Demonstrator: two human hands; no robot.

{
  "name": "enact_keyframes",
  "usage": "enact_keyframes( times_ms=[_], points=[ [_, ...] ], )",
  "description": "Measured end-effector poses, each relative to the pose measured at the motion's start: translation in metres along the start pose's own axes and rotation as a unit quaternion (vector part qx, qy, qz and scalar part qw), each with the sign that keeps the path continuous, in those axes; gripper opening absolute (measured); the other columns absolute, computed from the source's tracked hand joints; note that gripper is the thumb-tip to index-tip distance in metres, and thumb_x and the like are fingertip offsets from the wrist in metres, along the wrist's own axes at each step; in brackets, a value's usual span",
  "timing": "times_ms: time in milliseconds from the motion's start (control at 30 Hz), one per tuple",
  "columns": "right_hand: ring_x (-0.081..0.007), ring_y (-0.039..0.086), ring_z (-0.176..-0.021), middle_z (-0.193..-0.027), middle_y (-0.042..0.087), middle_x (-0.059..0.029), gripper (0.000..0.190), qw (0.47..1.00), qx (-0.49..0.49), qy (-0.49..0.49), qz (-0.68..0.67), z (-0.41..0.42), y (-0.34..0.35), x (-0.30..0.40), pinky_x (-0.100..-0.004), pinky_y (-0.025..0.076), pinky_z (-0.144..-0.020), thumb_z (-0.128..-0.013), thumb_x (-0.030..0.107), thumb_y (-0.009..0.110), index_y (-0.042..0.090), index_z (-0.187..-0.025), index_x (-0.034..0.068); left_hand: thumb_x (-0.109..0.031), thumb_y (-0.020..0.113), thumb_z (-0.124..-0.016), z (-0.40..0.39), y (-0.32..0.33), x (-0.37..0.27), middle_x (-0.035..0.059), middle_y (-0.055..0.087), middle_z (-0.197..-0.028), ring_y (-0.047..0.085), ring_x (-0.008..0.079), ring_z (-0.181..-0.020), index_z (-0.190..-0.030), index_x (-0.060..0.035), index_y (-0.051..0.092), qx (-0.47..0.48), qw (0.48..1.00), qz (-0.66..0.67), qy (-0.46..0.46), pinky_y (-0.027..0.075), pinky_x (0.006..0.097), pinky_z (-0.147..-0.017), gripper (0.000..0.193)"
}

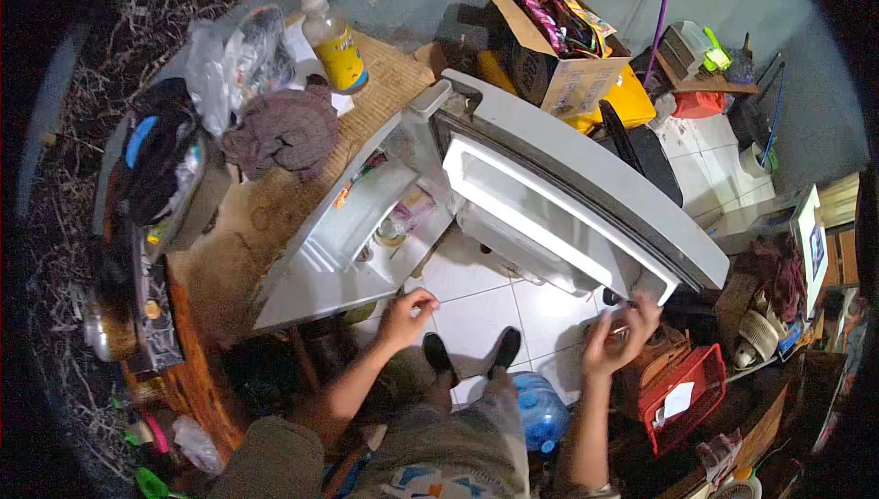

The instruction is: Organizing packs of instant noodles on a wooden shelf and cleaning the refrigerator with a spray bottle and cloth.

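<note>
A grey refrigerator door point(590, 166) stands swung open, with white-edged shelves point(529, 210) on its inner side. In the lit compartment point(323, 238), a small jar point(390, 232) and a pink-tinted plastic bag point(416, 209) sit behind the light. My left hand point(406, 318) hovers by the front edge of the compartment, fingers loosely curled and nothing visible in them. My right hand point(620, 340) is near the free end of the door, fingers spread and slightly blurred. Whether its fingertips touch the door cannot be told.
Cardboard point(384, 66) on the refrigerator top carries a yellow-labelled pump bottle point(336, 46), a crumpled cloth point(288, 129) and plastic bags point(237, 59). An open carton point(584, 80) stands behind the door. A blue water jug point(539, 406) and a red basket point(683, 399) flank my right arm.
</note>
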State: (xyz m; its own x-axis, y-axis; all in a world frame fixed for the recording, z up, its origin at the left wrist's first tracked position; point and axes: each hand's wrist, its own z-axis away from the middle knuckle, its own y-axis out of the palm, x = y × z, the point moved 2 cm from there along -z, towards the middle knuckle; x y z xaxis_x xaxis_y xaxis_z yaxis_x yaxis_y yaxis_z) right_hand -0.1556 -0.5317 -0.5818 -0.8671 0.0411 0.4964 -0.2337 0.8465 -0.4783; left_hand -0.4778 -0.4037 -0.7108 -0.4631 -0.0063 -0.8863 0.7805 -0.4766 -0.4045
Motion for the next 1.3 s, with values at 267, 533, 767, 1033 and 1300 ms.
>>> enact_keyframes(
  times_ms=[267,533,767,1033,1300],
  points=[
    [-0.0361,0.059,-0.105,-0.109,0.061,-0.0209,0.036,0.944,0.173,0.174,-0.219,0.138,0.134,0.023,-0.0424,0.046,-0.093,-0.074,-0.001,0.070,0.057,-0.108,-0.002,-0.021,0.070,-0.087,-0.089,0.010,0.142,0.0081,0.067,-0.086,0.065,0.0162,-0.073,-0.105,-0.0037,0.057,-0.119,0.992,-0.021,-0.025,0.052,0.0307,-0.068,0.028],
    [-0.0363,0.055,-0.114,-0.122,0.058,-0.0194,0.043,0.887,0.365,0.056,-0.276,0.172,0.259,-0.011,-0.0419,0.043,-0.099,-0.081,0.012,0.073,0.055,-0.118,0.001,-0.030,0.072,-0.083,-0.179,0.002,0.256,0.0167,0.059,-0.108,0.058,0.0321,-0.102,-0.117,-0.0024,0.051,-0.279,0.926,-0.253,0.027,0.047,0.0443,-0.086,0.048],
    [-0.0363,0.051,-0.122,-0.130,0.053,-0.0189,0.045,0.832,0.483,-0.138,-0.236,0.183,0.317,-0.056,-0.0431,0.040,-0.103,-0.087,0.023,0.069,0.053,-0.125,0.004,-0.034,0.075,-0.075,-0.273,-0.091,0.237,0.0197,0.035,-0.146,0.039,0.0422,-0.127,-0.145,-0.0088,0.036,-0.255,0.758,-0.598,0.042,0.037,0.0508,-0.105,0.084],
    [-0.0313,0.053,-0.120,-0.128,0.054,-0.0156,0.044,0.797,0.506,-0.026,-0.328,0.176,0.303,-0.047,-0.0402,0.042,-0.101,-0.088,0.020,0.069,0.052,-0.126,0.005,-0.036,0.065,-0.085,-0.340,-0.190,0.224,0.0240,0.052,-0.131,0.052,0.0432,-0.117,-0.135,-0.0066,0.049,-0.251,0.795,-0.504,0.225,0.044,0.0493,-0.096,0.060],
    [-0.0266,0.058,-0.111,-0.119,0.058,-0.0125,0.039,0.771,0.536,0.094,-0.331,0.196,0.305,-0.064,-0.0393,0.046,-0.096,-0.089,0.024,0.069,0.055,-0.120,0.005,-0.033,0.049,-0.095,-0.377,-0.189,0.258,0.0279,0.064,-0.108,0.060,0.0438,-0.106,-0.118,-0.0011,0.064,-0.300,0.894,-0.324,-0.074,0.045,0.0497,-0.096,0.042]
  ],
)
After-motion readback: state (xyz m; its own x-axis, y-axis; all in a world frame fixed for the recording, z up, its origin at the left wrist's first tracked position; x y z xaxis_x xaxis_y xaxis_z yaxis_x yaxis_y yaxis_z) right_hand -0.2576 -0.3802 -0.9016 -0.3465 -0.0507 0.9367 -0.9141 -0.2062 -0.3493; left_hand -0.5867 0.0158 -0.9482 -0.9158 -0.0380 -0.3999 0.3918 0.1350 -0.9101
